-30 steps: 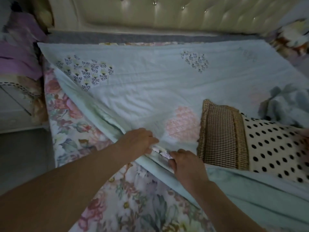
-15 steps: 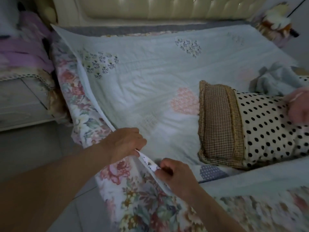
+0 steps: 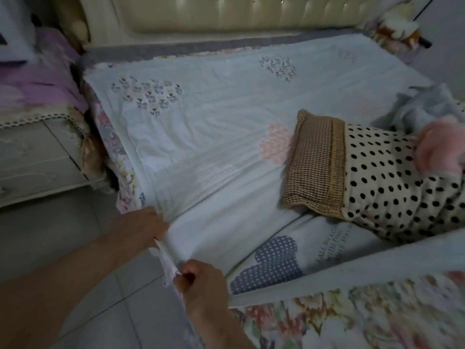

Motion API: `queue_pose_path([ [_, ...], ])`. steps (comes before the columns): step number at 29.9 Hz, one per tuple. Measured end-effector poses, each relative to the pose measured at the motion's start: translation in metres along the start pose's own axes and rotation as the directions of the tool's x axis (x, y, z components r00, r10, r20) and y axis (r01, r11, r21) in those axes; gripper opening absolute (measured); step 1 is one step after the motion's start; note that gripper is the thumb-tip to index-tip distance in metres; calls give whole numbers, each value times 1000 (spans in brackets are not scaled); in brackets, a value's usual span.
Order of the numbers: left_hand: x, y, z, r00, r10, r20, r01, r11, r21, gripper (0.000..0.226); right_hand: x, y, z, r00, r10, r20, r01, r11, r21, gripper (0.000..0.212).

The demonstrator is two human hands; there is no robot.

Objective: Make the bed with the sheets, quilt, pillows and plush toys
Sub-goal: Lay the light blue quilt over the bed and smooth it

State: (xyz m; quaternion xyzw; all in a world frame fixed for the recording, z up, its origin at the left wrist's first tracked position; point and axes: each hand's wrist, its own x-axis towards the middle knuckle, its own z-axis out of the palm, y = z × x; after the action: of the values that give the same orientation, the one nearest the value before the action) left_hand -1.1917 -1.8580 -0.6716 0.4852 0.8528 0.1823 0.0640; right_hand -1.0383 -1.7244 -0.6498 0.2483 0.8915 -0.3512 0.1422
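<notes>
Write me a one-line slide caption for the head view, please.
Left hand and right hand grip the side edge of the pale sheet; a polka-dot pillow lies on it.

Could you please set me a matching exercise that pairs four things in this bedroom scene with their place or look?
Things:
1. pillow
2. headboard
3. bedside cabinet
4. left hand

Descriptions:
a. tufted, at the bed's far end
b. grips the edge of the pale sheet
c. black dots on cream, one end checked
d. beside the bed, lace-edged cloth on top

Pairs: 1-c, 2-a, 3-d, 4-b
</notes>
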Motion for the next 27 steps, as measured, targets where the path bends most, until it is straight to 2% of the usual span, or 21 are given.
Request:
queue_pose_path([
  [2, 4, 8, 8, 1000, -21, 18, 19, 995, 100, 30, -4, 7, 8, 1000, -17, 21, 19, 997, -70, 20],
  [4, 8, 13, 12, 994, 107, 18, -109, 984, 144, 35, -10, 8, 12, 996, -67, 65, 74, 990, -116, 24],
  [6, 14, 13, 11, 973, 200, 112, -220, 951, 218, 41, -17, 8, 3, 986, -139, 89, 150, 979, -141, 30],
  [8, 19, 14, 6, 954, 174, 246, -243, 927, 286, 54, -21, 16, -19, 961, -276, -10, 270, 947, -171, 43],
  [10, 26, 20, 6, 943, 142, 300, -238, 919, 314, 60, -25, 33, -55, 940, -335, -69, 308, 918, -251, 52],
  [13, 38, 40, -2, 930, 53, 364, -213, 883, 418, 53, -18, 63, -100, 958, -287, -11, 255, 867, -429, 51],
  [15, 49, 62, -15, 889, -110, 444, -154, 842, 517, 33, -13, 89, -130, 966, -251, -59, 182, 827, -532, 51],
  [17, 57, 78, -23, 741, -374, 558, -40, 805, 592, 29, -11, 117, -159, 983, -167, -75, 88, 792, -604, 51],
  [18, 62, 85, -25, 712, -430, 555, 1, 791, 612, 30, -11, 131, -174, 992, -108, -71, 38, 767, -640, 50],
  [20, 72, 103, -22, 743, -442, 503, 13, 760, 649, 28, -10, 163, -203, 996, -11, -84, -51, 718, -694, 46],
  [23, 99, 134, -11, 874, -335, 353, 25, 755, 655, 25, -6, 195, -225, 994, 50, -93, -101, 703, -704, 47],
  [24, 109, 151, -3, 908, -287, 305, 42, 786, 617, 24, -5, 203, -228, 994, 59, -90, -105, 704, -702, 48],
  [26, 127, 186, 22, 989, -69, 128, 2, 887, 462, 20, 0, 214, -232, 995, 51, -87, -98, 706, -702, 48],
  [27, 135, 201, 36, 998, 31, 46, -46, 924, 381, 22, 3, 217, -232, 995, 35, -88, -88, 705, -704, 49],
])
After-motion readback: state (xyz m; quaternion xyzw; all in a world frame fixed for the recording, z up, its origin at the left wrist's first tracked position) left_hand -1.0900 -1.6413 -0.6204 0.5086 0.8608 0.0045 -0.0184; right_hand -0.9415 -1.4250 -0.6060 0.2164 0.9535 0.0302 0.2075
